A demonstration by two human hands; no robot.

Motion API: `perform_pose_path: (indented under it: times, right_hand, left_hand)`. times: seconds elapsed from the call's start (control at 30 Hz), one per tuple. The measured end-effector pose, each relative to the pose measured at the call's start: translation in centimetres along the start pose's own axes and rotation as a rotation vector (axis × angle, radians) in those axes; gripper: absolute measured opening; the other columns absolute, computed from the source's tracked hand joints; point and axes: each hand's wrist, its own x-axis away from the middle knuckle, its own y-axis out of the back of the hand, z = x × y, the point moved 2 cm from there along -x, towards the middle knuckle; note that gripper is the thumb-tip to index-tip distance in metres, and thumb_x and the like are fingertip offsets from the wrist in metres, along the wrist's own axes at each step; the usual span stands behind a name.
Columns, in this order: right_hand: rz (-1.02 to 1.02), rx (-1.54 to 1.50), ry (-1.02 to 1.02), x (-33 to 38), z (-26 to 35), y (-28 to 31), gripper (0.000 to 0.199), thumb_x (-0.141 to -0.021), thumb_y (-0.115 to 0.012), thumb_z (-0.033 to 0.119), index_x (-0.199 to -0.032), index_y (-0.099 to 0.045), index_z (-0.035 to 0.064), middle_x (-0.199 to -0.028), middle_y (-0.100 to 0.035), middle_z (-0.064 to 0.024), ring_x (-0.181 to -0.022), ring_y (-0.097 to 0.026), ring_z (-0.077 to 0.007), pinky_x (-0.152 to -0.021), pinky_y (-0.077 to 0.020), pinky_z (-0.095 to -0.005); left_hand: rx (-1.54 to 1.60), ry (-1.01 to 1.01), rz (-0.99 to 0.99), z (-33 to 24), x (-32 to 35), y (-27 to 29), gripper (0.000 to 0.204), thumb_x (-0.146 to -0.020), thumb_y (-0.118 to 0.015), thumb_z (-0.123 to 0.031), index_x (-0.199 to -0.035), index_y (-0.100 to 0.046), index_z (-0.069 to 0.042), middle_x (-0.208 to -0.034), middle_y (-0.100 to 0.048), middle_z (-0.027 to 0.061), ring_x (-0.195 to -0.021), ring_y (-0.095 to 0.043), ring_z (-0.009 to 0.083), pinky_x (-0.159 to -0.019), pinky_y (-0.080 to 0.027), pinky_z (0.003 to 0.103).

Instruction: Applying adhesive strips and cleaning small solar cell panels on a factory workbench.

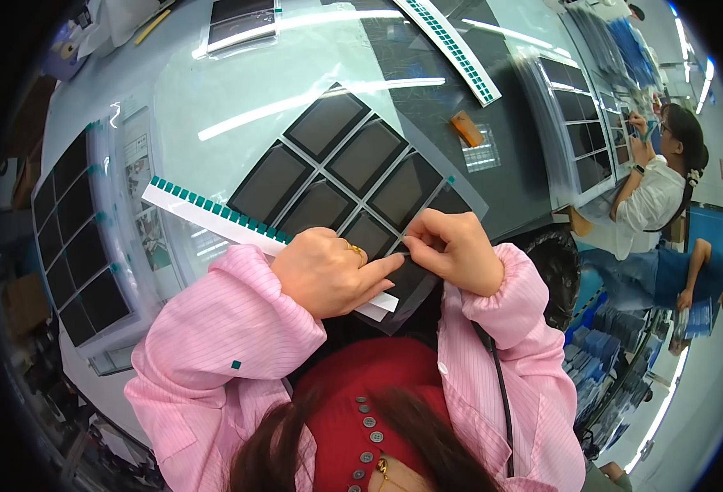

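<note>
A sheet of several dark rectangular panels [367,153] in clear film lies at a slant on the table before me. My left hand [328,275] is closed around a white strip with green tabs [205,203], which crosses under the fingers and comes out at their near side. Its index finger stretches onto the sheet's near part. Beside it, my right hand [456,250] pinches thumb and forefinger together at the sheet's near right edge; what lies between them is hidden. One green tab [451,179] sits on the sheet's right edge, another green tab [236,365] on my left sleeve.
Stacked panel sheets stand at the left [74,238] and right [574,123]. Farther back lie another tab strip [451,53], an orange block [466,129] and a dark sheet [242,23]. A seated co-worker [656,180] works at the right, near a black bag [551,266].
</note>
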Motion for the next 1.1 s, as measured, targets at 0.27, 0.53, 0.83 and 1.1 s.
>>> perform_pose_path:
  times: [0.27,0.53,0.83,1.1]
  right_hand:
    - [-0.037,0.168,0.206,0.3,-0.6,1.3,0.019,-0.081,-0.083,0.015,-0.089,-0.069,0.0060,-0.079,-0.066,-0.0060,-0.072,-0.065,-0.0227,-0.062,-0.0514,-0.0329]
    - [-0.207,0.437,0.242,0.2,-1.2,-0.3,0.045,-0.071,-0.091,0.034,-0.093,-0.061,0.0087,-0.088,-0.057,-0.0043,-0.083,-0.054,-0.0259,-0.077,-0.0412,-0.0381]
    - [-0.169,0.435,0.253,-0.5,1.3,-0.4,0.046,-0.072,-0.091,0.035,-0.095,-0.061,0.0089,-0.083,-0.054,-0.0041,-0.078,-0.053,-0.0249,-0.074,-0.0406,-0.0367]
    - [-0.038,0.141,0.209,-2.4,1.8,-0.8,0.034,-0.079,-0.086,0.011,-0.106,-0.066,0.0049,-0.082,-0.060,-0.0055,-0.069,-0.059,-0.0228,-0.063,-0.0458,-0.0337]
  left_hand:
    - [-0.076,0.054,0.015,-0.5,0.2,-0.4,0.040,-0.092,-0.074,-0.034,-0.125,-0.071,-0.012,-0.060,-0.063,-0.0005,-0.052,-0.063,0.0185,-0.055,-0.046,0.034]
    - [-0.066,0.064,-0.028,1.0,0.8,2.2,0.038,-0.094,-0.071,-0.034,-0.120,-0.070,-0.006,-0.063,-0.067,0.0035,-0.055,-0.066,0.0220,-0.057,-0.049,0.035]
    - [-0.130,0.181,-0.022,1.6,2.0,3.5,0.049,-0.091,-0.074,-0.033,-0.130,-0.067,-0.004,-0.061,-0.065,0.0027,-0.053,-0.064,0.0219,-0.056,-0.048,0.035]
    - [-0.129,0.202,-0.031,1.9,2.1,2.7,0.044,-0.092,-0.073,-0.035,-0.127,-0.069,-0.008,-0.061,-0.065,0.0021,-0.055,-0.066,0.0214,-0.056,-0.049,0.035]
